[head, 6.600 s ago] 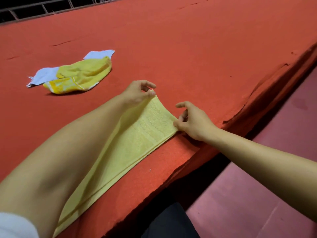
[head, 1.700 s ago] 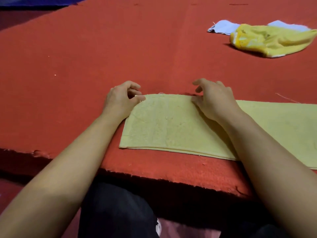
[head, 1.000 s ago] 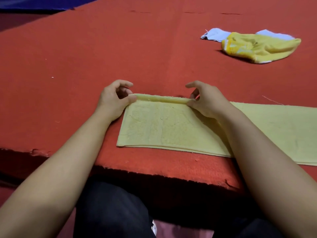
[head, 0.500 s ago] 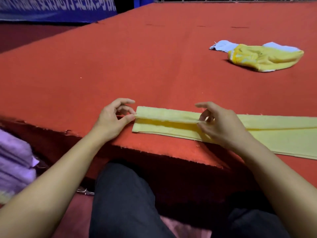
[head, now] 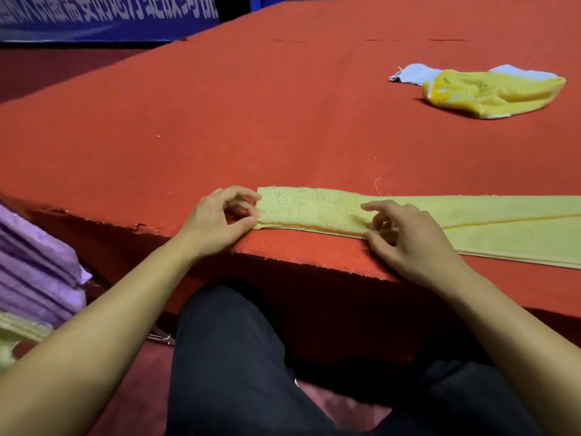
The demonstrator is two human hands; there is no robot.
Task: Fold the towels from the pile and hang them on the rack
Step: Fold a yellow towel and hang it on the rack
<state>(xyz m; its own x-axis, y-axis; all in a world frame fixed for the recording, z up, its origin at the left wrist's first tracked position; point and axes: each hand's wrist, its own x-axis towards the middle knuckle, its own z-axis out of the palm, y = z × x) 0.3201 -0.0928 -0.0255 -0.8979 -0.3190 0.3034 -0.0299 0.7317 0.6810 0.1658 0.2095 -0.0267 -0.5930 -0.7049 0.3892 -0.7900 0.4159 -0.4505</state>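
A pale yellow towel (head: 471,221) lies folded into a long narrow strip along the near edge of the red carpeted platform (head: 251,121), running off the right side. My left hand (head: 217,220) pinches the strip's left end between thumb and fingers. My right hand (head: 405,237) pinches its near folded edge a little further right. The pile, a bright yellow towel (head: 493,92) on top of a light blue one (head: 412,73), lies crumpled at the far right. No rack is in view.
A stack of folded purple towels (head: 37,272) with a pale yellow one (head: 15,332) beneath stands low at the left, beside the platform. A blue banner (head: 103,14) hangs at the far left. My dark-trousered legs (head: 239,372) are below the platform edge.
Both hands lifted the towel's far edge and brought it toward me over the near edge, halving its width. The strip now lies flat, and the view has tilted up and left.
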